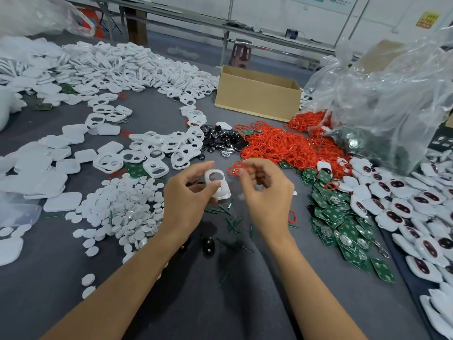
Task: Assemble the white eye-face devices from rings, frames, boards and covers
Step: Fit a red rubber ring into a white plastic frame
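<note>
Heaps (pixel 122 212) ring the bare worktop (pixel 49 266) near the person; left hand (pixel 186 195) pinches a white frame (pixel 219 186), long axis near-upright; right hand (pixel 267 192) pinches a red ring (pixel 235 168)

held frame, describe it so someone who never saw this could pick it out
Find the red ring pile on the grey table. Just in front of it, the left hand pinches a white frame. It is the only frame lifted off the table, unlike the heaped frames at left.
</note>
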